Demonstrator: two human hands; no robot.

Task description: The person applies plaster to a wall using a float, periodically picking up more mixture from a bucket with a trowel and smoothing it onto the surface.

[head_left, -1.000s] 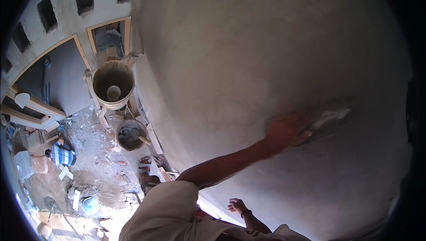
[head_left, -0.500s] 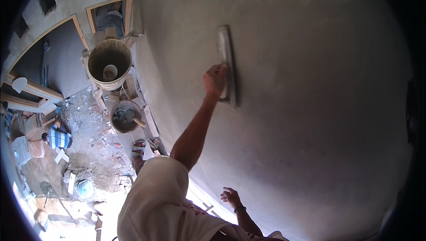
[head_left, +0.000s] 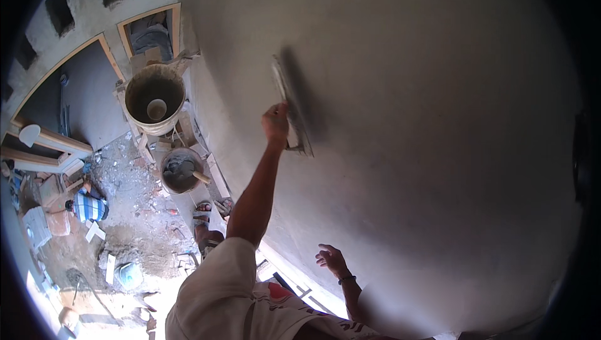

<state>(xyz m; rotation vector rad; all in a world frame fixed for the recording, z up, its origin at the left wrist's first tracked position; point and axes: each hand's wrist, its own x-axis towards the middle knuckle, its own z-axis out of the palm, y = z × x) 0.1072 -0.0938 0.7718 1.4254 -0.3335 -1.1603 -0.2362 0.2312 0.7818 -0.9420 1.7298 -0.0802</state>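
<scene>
My left hand (head_left: 275, 123) is closed round the handle of a long flat plastering trowel (head_left: 302, 133). The trowel stands nearly upright, its top leaning left, in front of a grey plastered wall (head_left: 426, 121). A wide dark shadow lies to the right of the blade, which looks tilted or lifted off the surface. Lower down, my right hand (head_left: 332, 260), with a dark band at the wrist, is close to the wall. Its fingers are loosely bent and apart, and it holds nothing.
Left of the wall stand a large bucket (head_left: 155, 99) with a small cup inside and a bucket of grey mortar (head_left: 181, 171) with a wooden-handled tool. Below, a person in a striped shirt (head_left: 89, 206) crouches on the rubble-strewn floor (head_left: 134, 183). A blue bucket (head_left: 130, 275) stands nearby.
My left hand and the trowel have moved left and a little down. The trowel's shadow has widened and separated from the blade. My right hand has risen slightly, still open.
</scene>
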